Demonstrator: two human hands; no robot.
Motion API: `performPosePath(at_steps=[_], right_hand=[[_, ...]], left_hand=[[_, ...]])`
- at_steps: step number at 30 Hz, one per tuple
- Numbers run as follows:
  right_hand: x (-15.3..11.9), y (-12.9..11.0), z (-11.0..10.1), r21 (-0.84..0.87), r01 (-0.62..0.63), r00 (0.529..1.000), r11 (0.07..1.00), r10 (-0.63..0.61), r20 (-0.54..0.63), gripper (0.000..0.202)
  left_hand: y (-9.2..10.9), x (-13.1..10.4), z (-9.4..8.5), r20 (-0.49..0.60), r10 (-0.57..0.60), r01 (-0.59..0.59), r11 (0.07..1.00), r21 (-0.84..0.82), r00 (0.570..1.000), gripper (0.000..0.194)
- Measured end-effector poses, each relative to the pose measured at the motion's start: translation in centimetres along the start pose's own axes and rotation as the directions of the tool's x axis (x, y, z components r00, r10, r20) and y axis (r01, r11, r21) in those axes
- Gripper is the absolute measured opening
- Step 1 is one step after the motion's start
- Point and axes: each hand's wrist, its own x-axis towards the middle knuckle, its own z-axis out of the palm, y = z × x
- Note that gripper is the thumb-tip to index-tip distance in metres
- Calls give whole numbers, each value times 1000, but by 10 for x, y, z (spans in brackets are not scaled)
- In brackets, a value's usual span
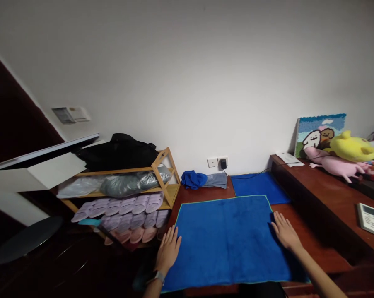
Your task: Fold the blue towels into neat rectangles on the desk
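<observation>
A blue towel [227, 240] with a light green edge lies spread out on the reddish-brown wooden surface [322, 252]. My left hand [169, 247] rests flat at the towel's left edge, fingers stretched out, with a watch on the wrist. At the right edge of the towel lies my right hand [285, 231], its fingers extended and holding nothing. Behind the spread towel sit another flat blue cloth [258, 186], a crumpled blue cloth [193, 179] and a grey cloth [216, 180].
Left of the towel stands a wooden rack [171, 194] with lilac slippers [141, 203] and a black bag [121, 151]. A raised ledge on the right bears a white remote [371, 220], plush toys [336, 163] and a dog picture [320, 134]. A charger [223, 164] is plugged into the wall.
</observation>
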Motion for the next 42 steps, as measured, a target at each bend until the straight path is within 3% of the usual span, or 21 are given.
performPosePath(at_steps=[5, 8, 9, 11, 16, 18, 19, 22, 25, 27, 30, 33, 38, 40, 42], right_hand=[[-67, -115, 16, 114, 322, 947, 940, -318, -50, 68], [-96, -156, 28, 166, 399, 916, 902, -401, -25, 64], [-100, -155, 29, 163, 392, 919, 905, -395, -17, 64], [-101, -132, 26, 128, 335, 941, 934, -338, 3, 65], [-93, -18, 11, 4, 103, 995, 995, -103, 12, 72], [-95, 6, 6, -21, 18, 1000, 1000, -18, -23, 75], [-98, 6, 4, -23, 4, 999, 1000, -5, -43, 76], [-112, -36, 0, 27, 156, 985, 987, -153, -81, 73], [-126, -116, 2, 109, 393, 919, 913, -387, -76, 66], [-131, -163, 7, 144, 457, 889, 878, -452, -68, 63], [-132, -194, 19, 165, 437, 899, 884, -436, -45, 64], [-130, -166, 30, 158, 391, 920, 907, -390, -39, 66], [-129, -40, 37, 59, 212, 973, 976, -204, -112, 67], [-131, 5, 38, 43, 216, 967, 975, -208, -144, 67], [-132, 31, 39, 61, 223, 964, 973, -211, -160, 68]], left_hand=[[91, -25, 0, -46, 202, -206, 973, -105, 978, 58], [109, -42, 3, 10, 200, -198, 973, -119, 980, 60], [104, -47, 3, 27, 175, -171, 979, -113, 984, 61], [80, -54, 0, 50, 114, -109, 990, -91, 992, 62], [6, -70, -11, 81, 1, 1, 999, -33, 997, 64], [-3, -76, -17, 80, 14, -12, 1000, -26, 997, 62], [1, -79, -20, 61, 29, -28, 999, -26, 998, 62], [39, -84, -29, -25, 142, -143, 988, -61, 990, 59], [99, -85, -34, -48, 349, -353, 926, -135, 936, 60], [131, -85, -33, -40, 416, -416, 894, -166, 909, 62], [142, -86, -27, -15, 374, -372, 916, -153, 927, 61], [112, -94, -18, -14, 297, -297, 949, -105, 955, 59], [35, -113, -7, -78, 104, -106, 994, -17, 992, 60], [16, -118, -4, -101, 47, -47, 999, 1, 994, 61], [6, -122, -3, -111, 14, -13, 1000, 10, 994, 60]])
